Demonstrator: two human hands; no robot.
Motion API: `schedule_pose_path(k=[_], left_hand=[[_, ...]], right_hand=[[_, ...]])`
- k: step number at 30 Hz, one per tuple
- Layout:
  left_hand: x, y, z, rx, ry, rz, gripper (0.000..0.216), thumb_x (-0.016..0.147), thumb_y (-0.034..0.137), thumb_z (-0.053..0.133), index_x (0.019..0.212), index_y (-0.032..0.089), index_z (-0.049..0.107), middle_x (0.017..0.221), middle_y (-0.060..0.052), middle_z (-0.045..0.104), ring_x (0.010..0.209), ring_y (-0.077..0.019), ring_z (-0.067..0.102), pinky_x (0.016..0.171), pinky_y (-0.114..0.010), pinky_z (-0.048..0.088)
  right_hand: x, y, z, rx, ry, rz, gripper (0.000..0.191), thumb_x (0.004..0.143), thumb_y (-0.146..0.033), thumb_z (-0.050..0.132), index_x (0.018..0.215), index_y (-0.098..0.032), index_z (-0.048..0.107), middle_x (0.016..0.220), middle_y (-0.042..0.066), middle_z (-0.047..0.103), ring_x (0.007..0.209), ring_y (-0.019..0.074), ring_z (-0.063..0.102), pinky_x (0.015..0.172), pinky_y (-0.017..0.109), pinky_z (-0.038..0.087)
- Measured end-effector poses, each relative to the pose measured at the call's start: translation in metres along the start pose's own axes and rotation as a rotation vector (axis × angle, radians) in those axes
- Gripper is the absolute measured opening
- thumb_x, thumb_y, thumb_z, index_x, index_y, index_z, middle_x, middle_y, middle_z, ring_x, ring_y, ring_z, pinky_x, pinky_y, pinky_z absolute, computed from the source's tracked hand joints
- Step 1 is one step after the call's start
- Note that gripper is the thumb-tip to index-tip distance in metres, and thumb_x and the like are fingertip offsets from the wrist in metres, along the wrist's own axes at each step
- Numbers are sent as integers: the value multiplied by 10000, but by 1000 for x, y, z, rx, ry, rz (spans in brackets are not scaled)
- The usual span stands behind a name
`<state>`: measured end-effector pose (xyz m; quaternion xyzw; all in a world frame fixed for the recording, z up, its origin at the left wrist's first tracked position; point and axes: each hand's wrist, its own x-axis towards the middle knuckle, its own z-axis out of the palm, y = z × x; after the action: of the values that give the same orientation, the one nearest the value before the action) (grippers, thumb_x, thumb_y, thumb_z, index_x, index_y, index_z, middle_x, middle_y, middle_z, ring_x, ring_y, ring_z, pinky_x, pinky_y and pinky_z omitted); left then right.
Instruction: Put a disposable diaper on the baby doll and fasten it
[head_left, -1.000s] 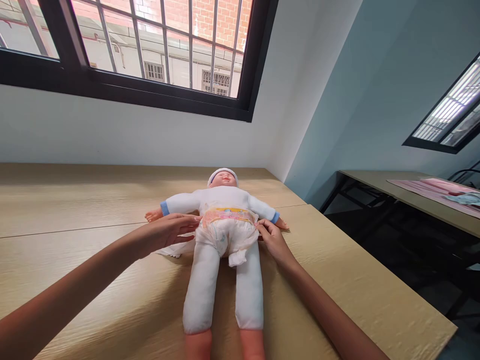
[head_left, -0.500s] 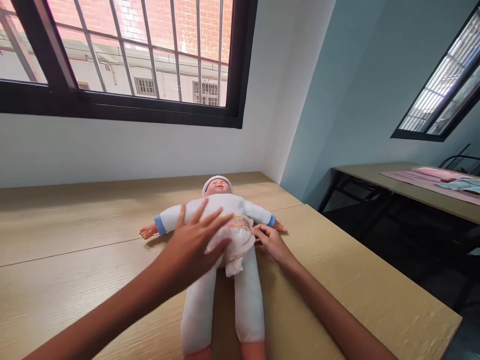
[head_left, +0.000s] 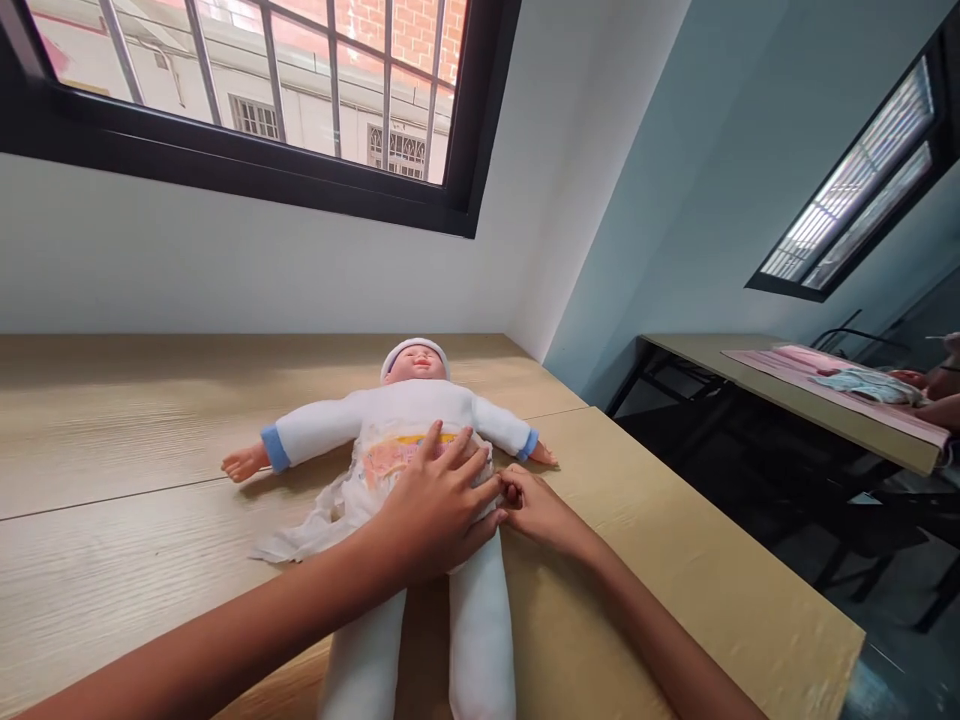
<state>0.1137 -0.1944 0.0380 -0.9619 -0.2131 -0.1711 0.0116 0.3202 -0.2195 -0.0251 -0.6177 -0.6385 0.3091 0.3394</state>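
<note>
A baby doll (head_left: pixel 405 412) lies on a light wood-grain table (head_left: pixel 127 425).

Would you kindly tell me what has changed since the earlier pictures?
The left hand moved from the doll's hip onto the diaper front, fingers spread. A white flap spreads further across the table. The right hand stayed at the diaper's edge; the doll stayed on its back.

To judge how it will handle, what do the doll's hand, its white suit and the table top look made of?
The doll's hand looks like moulded vinyl: smooth, faintly glossy, sculpted fingers. The white suit seems soft padded fabric, matte and puffy. The table top looks like woodgrain laminate with low sheen, though veneer is possible.
</note>
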Motion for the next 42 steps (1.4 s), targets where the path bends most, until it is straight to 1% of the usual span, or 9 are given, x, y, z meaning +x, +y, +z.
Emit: schedule_pose_path(k=[3,10,16,20,24,28,32,35,42], left_hand=[[-1,1,2,88,61,28,366,961,395,399,1163,206,639,1308,-124,590,1314,-380,431,1078,-658,284],[-2,-1,3,167,78,51,380,979,420,353,1135,210,629,1271,-84,612,1307,-342,450,1078,-617,333],[-7,0,-3,161,71,44,381,989,419,321,1132,224,615,1306,-72,584,1320,-330,434,1085,-607,321],[-8,0,-3,169,64,46,379,990,415,319,1120,215,613,1313,-79,579,1314,-333,440,1088,-609,314],[-8,1,-1,170,65,43,356,985,405,339,1122,218,610,1308,-77,582,1327,-327,428,1094,-600,312],[-8,1,0,180,83,50,353,982,405,344,1112,215,612,1310,-82,579,1324,-326,430,1093,-602,313],[-8,1,1,189,109,49,341,974,406,368,1116,219,615,1308,-86,580,1313,-321,441,1083,-599,327],[-8,1,2,188,112,52,347,976,401,367,1127,213,617,1303,-87,584,1313,-322,440,1082,-594,331],[-7,1,0,167,79,46,358,986,407,340,1102,210,616,1294,-84,590,1322,-331,428,1086,-608,318]], right_hand=[[2,0,1,15,12,11,93,702,-221,653,674,-177,576,740,-12,528,648,134,474,616,272,381],[3,-1,-11,130,96,59,225,853,-418,535,795,-204,495,729,2,600,675,166,602,644,303,481],[6,1,-15,140,210,57,272,833,-479,578,834,-221,491,776,23,630,715,184,629,631,301,503],[8,7,-18,130,209,56,308,822,-498,600,910,-217,510,867,30,620,723,167,626,638,297,510],[7,11,-34,97,154,73,353,824,-504,620,992,-212,516,878,19,592,672,140,593,620,291,490],[-1,2,-51,73,0,70,369,804,-532,658,896,-209,504,797,-8,550,675,136,544,606,273,454],[-8,-14,-45,66,-303,51,389,716,-455,779,849,-201,515,817,-8,565,721,136,521,632,260,421],[-8,-17,-33,116,-356,28,318,745,-389,756,858,-200,526,763,-22,552,708,132,517,641,260,409],[8,10,-33,260,-15,89,239,746,-326,659,824,-211,464,690,-48,521,611,118,502,575,250,364]])
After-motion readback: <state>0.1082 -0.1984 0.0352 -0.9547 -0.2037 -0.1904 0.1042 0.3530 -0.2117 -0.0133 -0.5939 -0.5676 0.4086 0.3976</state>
